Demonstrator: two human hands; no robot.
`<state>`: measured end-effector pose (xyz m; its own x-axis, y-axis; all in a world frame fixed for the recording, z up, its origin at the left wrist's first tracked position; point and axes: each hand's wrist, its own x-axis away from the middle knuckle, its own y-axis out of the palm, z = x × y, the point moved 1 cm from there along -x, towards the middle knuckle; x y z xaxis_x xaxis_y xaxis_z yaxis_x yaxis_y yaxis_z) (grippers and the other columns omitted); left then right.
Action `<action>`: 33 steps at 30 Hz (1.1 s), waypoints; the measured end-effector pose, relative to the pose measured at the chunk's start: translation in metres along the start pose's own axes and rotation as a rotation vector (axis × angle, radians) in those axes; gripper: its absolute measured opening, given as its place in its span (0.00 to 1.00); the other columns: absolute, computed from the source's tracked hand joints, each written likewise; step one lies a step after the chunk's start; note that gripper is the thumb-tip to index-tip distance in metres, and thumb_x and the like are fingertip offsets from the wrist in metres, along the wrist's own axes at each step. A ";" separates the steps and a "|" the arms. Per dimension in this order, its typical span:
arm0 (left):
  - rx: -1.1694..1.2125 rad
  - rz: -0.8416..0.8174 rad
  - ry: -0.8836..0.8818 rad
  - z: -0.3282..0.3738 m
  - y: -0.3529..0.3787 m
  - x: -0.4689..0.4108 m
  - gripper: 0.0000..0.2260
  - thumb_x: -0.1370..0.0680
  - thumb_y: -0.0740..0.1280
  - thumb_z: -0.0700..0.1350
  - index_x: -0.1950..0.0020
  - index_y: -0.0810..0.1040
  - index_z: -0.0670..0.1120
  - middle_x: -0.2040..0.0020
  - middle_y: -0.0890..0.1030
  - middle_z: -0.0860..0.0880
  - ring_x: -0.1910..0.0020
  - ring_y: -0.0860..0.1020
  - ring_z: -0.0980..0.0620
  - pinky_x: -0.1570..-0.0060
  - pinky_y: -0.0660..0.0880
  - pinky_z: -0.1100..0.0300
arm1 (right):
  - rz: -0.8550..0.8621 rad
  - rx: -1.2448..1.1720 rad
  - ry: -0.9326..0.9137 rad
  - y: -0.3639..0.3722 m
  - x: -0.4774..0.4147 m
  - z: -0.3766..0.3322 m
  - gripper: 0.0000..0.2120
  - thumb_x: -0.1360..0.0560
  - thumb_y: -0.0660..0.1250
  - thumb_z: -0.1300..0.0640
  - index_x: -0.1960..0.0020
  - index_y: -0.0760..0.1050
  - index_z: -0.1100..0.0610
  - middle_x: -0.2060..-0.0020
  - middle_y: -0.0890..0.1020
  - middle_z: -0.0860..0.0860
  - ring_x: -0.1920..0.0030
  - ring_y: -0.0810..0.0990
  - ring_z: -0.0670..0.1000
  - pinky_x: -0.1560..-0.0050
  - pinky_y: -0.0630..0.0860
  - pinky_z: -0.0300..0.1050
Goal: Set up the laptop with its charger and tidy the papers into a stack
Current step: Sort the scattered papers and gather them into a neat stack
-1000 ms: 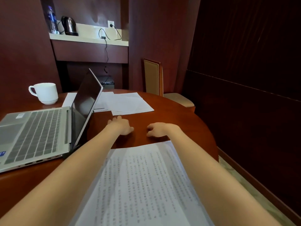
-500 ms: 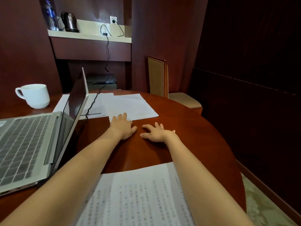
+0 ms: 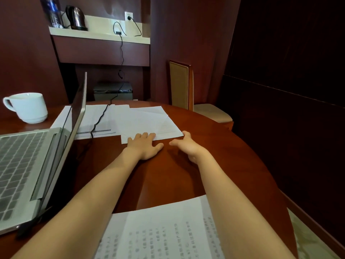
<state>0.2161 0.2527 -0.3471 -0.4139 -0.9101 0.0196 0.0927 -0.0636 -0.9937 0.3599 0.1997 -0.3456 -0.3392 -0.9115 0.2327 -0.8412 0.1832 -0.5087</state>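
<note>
White loose paper sheets [image 3: 149,120] lay fanned left-to-right just beyond both hands. Left hand [image 3: 144,146] lay flat and empty, fingertips on their near edge. Right hand [image 3: 186,146] was spread wide, empty, at the near-right corner.

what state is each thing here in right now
laptop, open, screen dark
cable, plugged into socket; laptop end hidden
far papers, spread, overlapping, unstacked
near papers, overlapped, not squared
cup, upright
left hand, open, fingers flat on far papers
right hand, open at their corner
</note>
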 end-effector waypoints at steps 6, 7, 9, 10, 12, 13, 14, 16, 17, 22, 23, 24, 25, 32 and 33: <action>-0.018 -0.015 0.103 0.001 -0.005 0.026 0.25 0.21 0.51 0.61 0.25 0.57 0.53 0.26 0.61 0.47 0.28 0.60 0.44 0.31 0.58 0.44 | 0.141 -0.134 0.056 -0.001 0.003 -0.004 0.32 0.23 0.61 0.57 0.24 0.49 0.55 0.26 0.58 0.57 0.26 0.55 0.60 0.26 0.49 0.59; -0.012 -0.022 0.125 0.001 -0.007 0.031 0.25 0.21 0.51 0.61 0.26 0.57 0.54 0.26 0.61 0.47 0.28 0.60 0.45 0.31 0.58 0.45 | 0.180 -0.138 0.060 -0.002 0.005 -0.006 0.30 0.23 0.61 0.58 0.25 0.51 0.57 0.27 0.60 0.57 0.26 0.56 0.60 0.26 0.49 0.58; -0.008 -0.045 0.160 0.001 -0.008 0.042 0.24 0.20 0.52 0.60 0.26 0.58 0.54 0.26 0.61 0.48 0.28 0.61 0.45 0.31 0.59 0.46 | 0.297 -0.171 0.084 -0.007 0.008 -0.009 0.27 0.23 0.60 0.62 0.27 0.54 0.60 0.29 0.64 0.58 0.29 0.63 0.60 0.29 0.60 0.54; -0.010 -0.054 0.173 0.002 -0.009 0.046 0.24 0.20 0.52 0.60 0.26 0.57 0.55 0.26 0.61 0.48 0.28 0.61 0.45 0.31 0.60 0.46 | 0.353 -0.202 0.104 -0.010 0.010 -0.009 0.26 0.23 0.60 0.63 0.27 0.55 0.62 0.31 0.65 0.59 0.32 0.66 0.60 0.34 0.67 0.52; -0.012 -0.067 0.196 0.004 -0.010 0.056 0.24 0.20 0.52 0.59 0.26 0.57 0.55 0.26 0.61 0.48 0.29 0.61 0.45 0.31 0.60 0.46 | 0.419 -0.243 0.145 -0.016 0.015 -0.010 0.24 0.22 0.59 0.64 0.28 0.57 0.63 0.33 0.68 0.60 0.36 0.71 0.59 0.45 0.72 0.48; -0.012 -0.070 0.205 0.006 -0.010 0.061 0.24 0.20 0.52 0.60 0.26 0.57 0.55 0.26 0.61 0.48 0.29 0.61 0.45 0.31 0.60 0.46 | 0.422 -0.234 0.159 -0.018 0.018 -0.012 0.24 0.22 0.59 0.64 0.29 0.58 0.64 0.35 0.70 0.59 0.38 0.72 0.59 0.49 0.73 0.46; -0.012 -0.069 0.211 0.007 -0.009 0.065 0.23 0.20 0.52 0.60 0.26 0.58 0.55 0.27 0.62 0.48 0.29 0.61 0.45 0.31 0.60 0.46 | 0.411 -0.222 0.166 -0.019 0.020 -0.014 0.23 0.23 0.59 0.64 0.29 0.60 0.64 0.37 0.71 0.59 0.41 0.74 0.58 0.51 0.72 0.44; -0.011 -0.072 0.214 0.010 -0.009 0.074 0.23 0.20 0.51 0.59 0.26 0.58 0.56 0.27 0.62 0.48 0.29 0.61 0.45 0.31 0.61 0.46 | 0.384 -0.201 0.190 -0.020 0.024 -0.018 0.20 0.24 0.61 0.64 0.33 0.65 0.64 0.40 0.74 0.59 0.46 0.76 0.56 0.53 0.73 0.43; -0.009 -0.080 0.211 0.013 -0.010 0.078 0.23 0.20 0.51 0.59 0.26 0.58 0.55 0.28 0.63 0.48 0.30 0.62 0.45 0.31 0.61 0.46 | 0.361 -0.172 0.207 -0.020 0.027 -0.017 0.17 0.24 0.62 0.64 0.36 0.67 0.64 0.42 0.75 0.59 0.48 0.77 0.55 0.52 0.75 0.43; -0.035 -0.083 0.209 0.023 -0.011 0.097 0.24 0.20 0.52 0.59 0.26 0.57 0.54 0.28 0.63 0.47 0.30 0.63 0.44 0.32 0.62 0.46 | 0.232 -0.172 0.241 -0.013 0.045 -0.022 0.04 0.23 0.62 0.61 0.50 0.69 0.60 0.50 0.73 0.57 0.56 0.74 0.52 0.57 0.74 0.39; -0.039 -0.080 0.210 0.023 -0.011 0.100 0.24 0.20 0.52 0.59 0.26 0.57 0.54 0.28 0.64 0.47 0.30 0.63 0.44 0.32 0.63 0.47 | 0.249 -0.215 0.265 -0.013 0.048 -0.024 0.08 0.22 0.61 0.59 0.44 0.69 0.60 0.48 0.73 0.58 0.53 0.74 0.52 0.51 0.73 0.39; -0.040 -0.079 0.212 0.023 -0.012 0.103 0.24 0.20 0.52 0.59 0.26 0.57 0.54 0.28 0.64 0.47 0.31 0.63 0.44 0.32 0.63 0.47 | 0.287 -0.255 0.268 -0.012 0.050 -0.026 0.13 0.21 0.60 0.57 0.39 0.67 0.61 0.45 0.73 0.59 0.49 0.75 0.53 0.46 0.73 0.41; -0.037 -0.080 0.215 0.023 -0.011 0.106 0.24 0.20 0.53 0.59 0.26 0.57 0.54 0.28 0.64 0.47 0.31 0.64 0.44 0.33 0.64 0.48 | 0.320 -0.288 0.257 -0.012 0.053 -0.030 0.16 0.20 0.58 0.53 0.36 0.66 0.62 0.44 0.72 0.59 0.45 0.74 0.54 0.43 0.72 0.42; 0.043 -0.088 0.221 0.021 -0.014 0.127 0.24 0.21 0.56 0.58 0.27 0.60 0.52 0.31 0.68 0.48 0.34 0.67 0.46 0.37 0.67 0.51 | 0.250 -0.141 0.298 -0.008 0.078 -0.026 0.05 0.23 0.63 0.65 0.48 0.68 0.61 0.59 0.72 0.57 0.56 0.77 0.52 0.62 0.77 0.39; 0.044 -0.082 0.218 0.021 -0.016 0.130 0.23 0.21 0.56 0.58 0.28 0.61 0.52 0.32 0.69 0.48 0.35 0.68 0.46 0.38 0.68 0.51 | 0.226 -0.118 0.282 -0.008 0.080 -0.024 0.06 0.24 0.63 0.67 0.49 0.67 0.61 0.56 0.74 0.58 0.54 0.79 0.53 0.59 0.79 0.39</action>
<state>0.1800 0.1270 -0.3268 -0.6071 -0.7915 0.0711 0.0880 -0.1559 -0.9839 0.3295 0.1336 -0.3032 -0.6100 -0.7094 0.3530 -0.7695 0.4240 -0.4776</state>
